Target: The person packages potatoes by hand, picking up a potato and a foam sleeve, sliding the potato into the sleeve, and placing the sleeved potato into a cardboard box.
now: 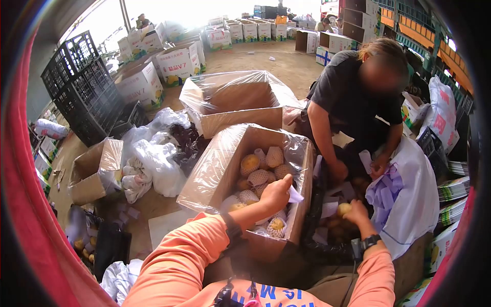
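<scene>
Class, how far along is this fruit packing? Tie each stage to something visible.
Done: foam-netted fruits lie in the plastic-lined carton. In hand: the right hand holds a yellow fruit, the left hand a pale purple piece. Apparently left: bare fruits in the black-lined container, and filling the carton behind, with no fruit visible inside.

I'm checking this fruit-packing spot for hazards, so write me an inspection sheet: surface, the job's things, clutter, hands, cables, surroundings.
Surface: brown floor, paper scraps lying on it.
Job's things: netted fruit inside plastic-lined carton; sack holding pale strips.
Clutter: bunched plastic bags left of the carton.
Hands: left hand holds a pale piece; right hand, a yellow fruit.
Cables: thin cable near right wrist.
Surroundings: co-worker opposite; stacked black crates.
</scene>
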{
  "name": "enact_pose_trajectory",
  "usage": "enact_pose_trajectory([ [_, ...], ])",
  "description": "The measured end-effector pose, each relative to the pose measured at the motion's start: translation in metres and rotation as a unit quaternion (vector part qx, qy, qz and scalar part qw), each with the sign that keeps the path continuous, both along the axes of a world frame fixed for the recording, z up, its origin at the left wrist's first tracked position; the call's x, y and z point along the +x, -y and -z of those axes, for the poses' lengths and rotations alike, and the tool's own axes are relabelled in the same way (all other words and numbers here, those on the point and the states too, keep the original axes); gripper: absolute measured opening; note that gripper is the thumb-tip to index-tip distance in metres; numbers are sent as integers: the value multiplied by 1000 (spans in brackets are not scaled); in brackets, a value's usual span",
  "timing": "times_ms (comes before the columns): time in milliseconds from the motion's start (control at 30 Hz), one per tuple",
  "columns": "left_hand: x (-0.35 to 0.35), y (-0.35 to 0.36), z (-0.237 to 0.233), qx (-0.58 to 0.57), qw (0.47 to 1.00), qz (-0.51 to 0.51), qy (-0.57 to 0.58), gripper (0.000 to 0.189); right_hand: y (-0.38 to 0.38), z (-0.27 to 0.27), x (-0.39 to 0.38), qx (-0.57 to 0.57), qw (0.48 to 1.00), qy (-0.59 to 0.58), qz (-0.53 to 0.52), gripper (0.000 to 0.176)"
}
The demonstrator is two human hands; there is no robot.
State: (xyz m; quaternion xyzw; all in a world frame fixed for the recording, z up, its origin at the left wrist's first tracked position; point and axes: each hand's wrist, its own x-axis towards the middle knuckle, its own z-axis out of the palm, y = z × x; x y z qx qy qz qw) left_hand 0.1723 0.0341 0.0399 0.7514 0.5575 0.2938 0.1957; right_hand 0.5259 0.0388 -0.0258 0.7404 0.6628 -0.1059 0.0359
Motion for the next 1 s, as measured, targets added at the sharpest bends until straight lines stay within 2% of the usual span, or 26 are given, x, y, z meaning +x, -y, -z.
enact_pose_trajectory([
  [33,1,3,-18,-112,984,-24,137,28,3,-37,-12,35,999,-27,-18,62],
  [67,3,3,-29,-218,937,-47,270,37,6,-62,-20,82,992,-89,-40,58],
  [100,12,-14,16,-60,950,3,306,54,10,-82,-29,105,966,-229,-60,57],
  [133,12,2,-26,-175,918,29,355,64,20,-104,-46,86,919,-383,-38,58],
  [167,19,-3,-16,-200,853,139,462,63,31,-120,-67,64,847,-527,-15,59],
  [200,24,6,-31,-281,772,210,530,61,39,-129,-84,61,846,-529,-22,59],
  [233,30,14,-36,-324,724,274,544,64,48,-135,-100,38,803,-593,-38,58],
  [267,33,24,-39,-314,737,270,534,65,52,-138,-110,14,756,-653,-52,58],
  [300,34,32,-46,-305,749,268,523,66,54,-140,-116,15,756,-652,-54,58],
  [367,23,39,-56,-330,719,239,563,66,59,-141,-119,-14,672,-740,-31,51],
  [400,18,42,-60,-364,683,222,593,65,52,-133,-111,-27,608,-793,-28,41],
  [433,14,43,-64,-398,644,206,621,63,49,-121,-113,-19,611,-791,-30,41],
  [500,4,42,-59,-419,629,244,608,61,49,-103,-124,-26,647,-762,32,41],
  [567,7,49,-54,-441,592,288,610,59,63,-110,-152,-126,592,-791,-91,48],
  [600,6,53,-58,-433,593,305,607,64,67,-115,-157,-124,592,-792,-85,48],
  [667,3,61,-69,-403,590,339,612,72,74,-138,-160,-122,581,-780,-198,58],
  [700,1,60,-76,-378,587,357,621,76,85,-159,-165,-62,606,-773,-176,59],
  [733,-5,58,-80,-410,563,367,617,82,83,-163,-165,-98,538,-826,-138,57],
  [767,-1,51,-72,-380,585,338,632,84,78,-164,-162,-131,464,-871,-94,56],
  [800,-9,53,-88,-361,648,293,604,86,67,-157,-157,-7,568,-818,-92,54],
  [833,-11,49,-88,-333,686,248,597,84,62,-146,-151,104,661,-738,-82,53],
  [867,-19,45,-96,-304,768,209,524,84,62,-143,-147,167,739,-645,-100,51],
  [900,-19,34,-84,-215,830,181,482,82,66,-142,-146,223,802,-539,-128,49],
  [933,-22,22,-64,-83,905,150,390,78,79,-151,-161,150,763,-613,-135,47],
  [967,-27,14,-56,-36,975,26,217,72,85,-161,-173,85,712,-682,-147,46],
  [1000,-37,7,-57,-30,994,-60,91,70,81,-158,-168,83,712,-684,-138,46],
])
